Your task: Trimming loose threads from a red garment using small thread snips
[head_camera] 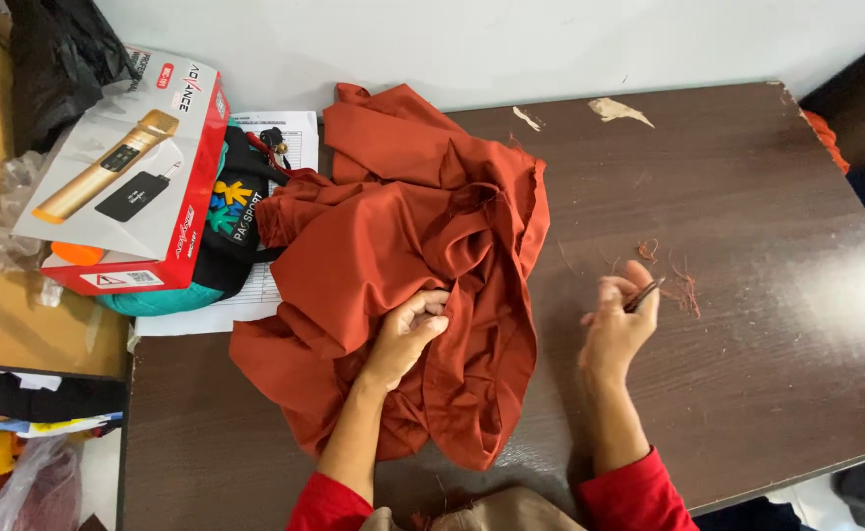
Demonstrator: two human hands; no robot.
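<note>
— Dark brown wood-grain table point(747, 197) underneath everything, scuffed pale at the far edge. Largest thing on top?

— Rust-orange cloth point(403, 246), heaped in loose folds from the far edge down to the near edge, left of middle. Looks thin and soft; likely light, limp, prone to sliding and bunching on the smooth tabletop. No stiffness to lean on.

— Best place to grip?

— Probably at a fold or seam, pinched between thumb and fingers, as already done near the middle of the heap. Flat palm for pinning the rest down.

— And the hands?

— Left hand point(413, 329) resting on the cloth, fingers curled, pinching a ridge of fabric. Right hand point(617, 320) on the bare table just right of the cloth, closed narrowly around a thin dark tool point(644, 294), tip pointing away to the right. Red sleeves at both wrists.

— Kind of tool?

— Too slim and too small for certainty; pointed, pen-like. Worth keeping clear of the weave, judging by how easily such cloth could snag.

— Anything smaller?

— Rust-coloured thread scraps point(683, 290) scattered beside the right hand, fine and feather-light. Off to the left: a red and white box point(128, 167) picturing a gold microphone, atop a black bag point(236, 211) and a printed paper sheet point(290, 133).
</note>
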